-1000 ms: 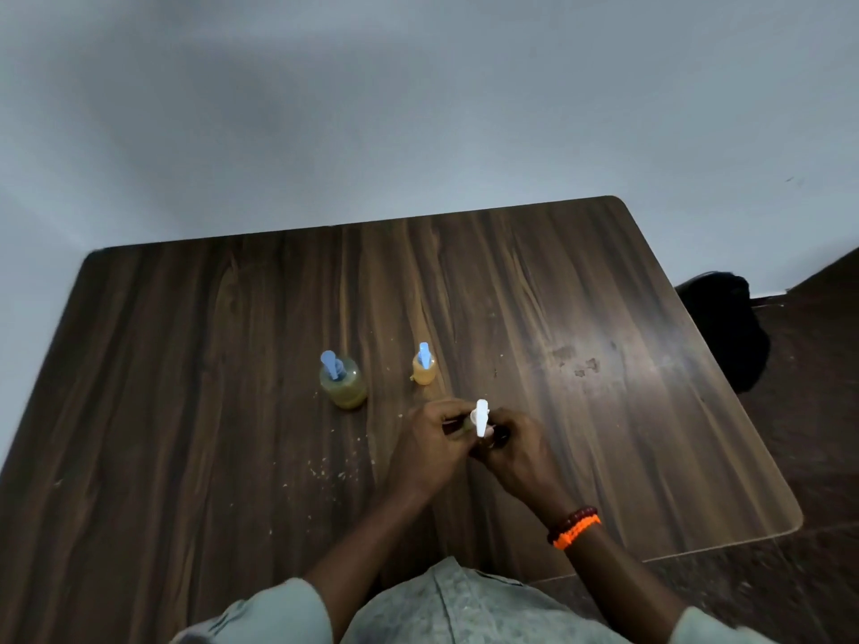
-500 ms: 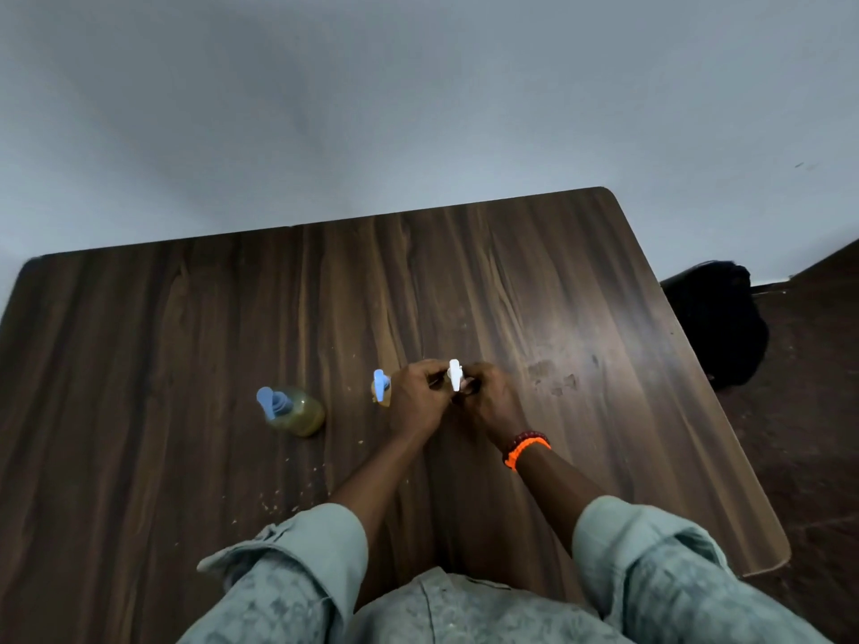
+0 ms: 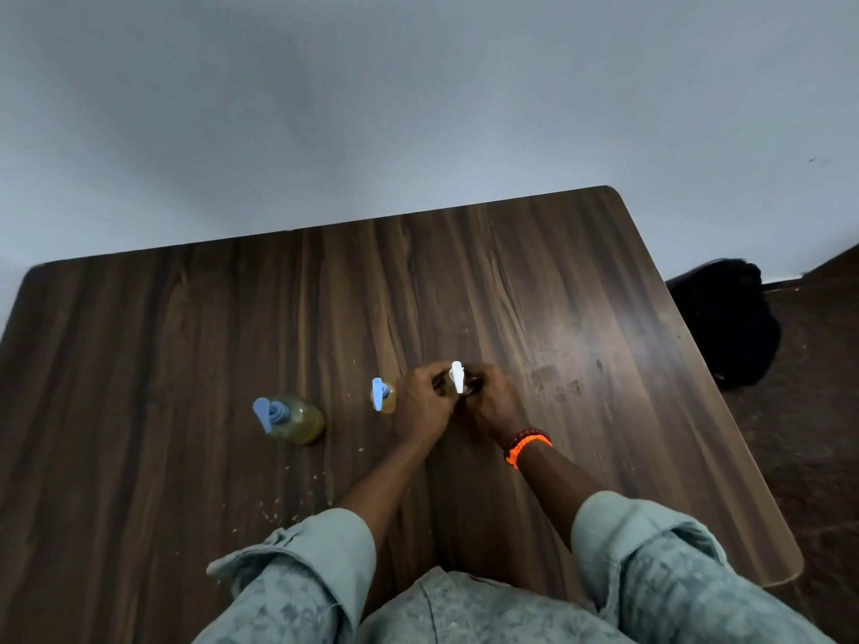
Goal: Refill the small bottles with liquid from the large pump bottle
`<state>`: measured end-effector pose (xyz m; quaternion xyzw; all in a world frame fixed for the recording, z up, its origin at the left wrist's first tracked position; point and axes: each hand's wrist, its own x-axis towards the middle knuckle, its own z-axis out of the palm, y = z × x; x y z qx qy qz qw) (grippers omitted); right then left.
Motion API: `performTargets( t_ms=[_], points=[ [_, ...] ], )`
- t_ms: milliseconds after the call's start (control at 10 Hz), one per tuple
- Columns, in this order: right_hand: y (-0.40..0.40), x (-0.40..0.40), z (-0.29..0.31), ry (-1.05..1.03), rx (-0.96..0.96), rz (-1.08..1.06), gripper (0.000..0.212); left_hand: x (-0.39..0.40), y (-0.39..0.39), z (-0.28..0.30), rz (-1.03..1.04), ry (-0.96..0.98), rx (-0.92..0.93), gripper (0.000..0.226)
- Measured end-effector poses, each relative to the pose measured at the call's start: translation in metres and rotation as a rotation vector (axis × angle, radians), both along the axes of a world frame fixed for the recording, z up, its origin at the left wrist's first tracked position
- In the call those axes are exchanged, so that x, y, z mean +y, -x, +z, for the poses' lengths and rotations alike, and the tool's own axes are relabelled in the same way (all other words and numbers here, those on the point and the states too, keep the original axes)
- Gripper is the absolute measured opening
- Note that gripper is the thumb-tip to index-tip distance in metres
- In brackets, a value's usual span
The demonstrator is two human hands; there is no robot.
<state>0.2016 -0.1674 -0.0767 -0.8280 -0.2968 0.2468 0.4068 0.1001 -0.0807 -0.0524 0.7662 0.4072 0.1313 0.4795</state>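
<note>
Change since a moment ago: the hands have hardly shifted on the white-topped bottle (image 3: 458,383); both stay closed round it as they were half a second back. The sleeves (image 3: 320,557) sit further into view than a second ago, so the person has leaned in over the desk (image 3: 186,341).
What it means: I'd judge this bottle is still being opened or closed at its top; no liquid is moving yet, and the refill itself looks not yet begun.
Left hand (image 3: 425,404): curled over the bottle from the left, fingers wrapped, knuckles up.
Right hand (image 3: 492,402): clasped on the other side, touching the left; an orange wristband (image 3: 527,446) sits at the wrist.
Bottle in hand: only the white top shows between the hands; the body is hidden, so I can't tell its level.
Small blue-topped bottle (image 3: 383,396): upright, just beside the left hand, amber inside.
Large pump bottle (image 3: 290,418): standing well to the left, untouched, yellowish liquid inside.
Desk: crumbs scattered near the front.
</note>
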Motion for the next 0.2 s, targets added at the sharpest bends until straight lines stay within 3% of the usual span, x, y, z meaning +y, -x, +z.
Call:
performTargets(
  t_ms=[200],
  points=[
    [-0.0006,-0.0089,0.0057,0.109,0.095,-0.010,0.043,-0.0122,0.0090,0.0052,0.004,0.032,-0.012,0.054]
  ],
)
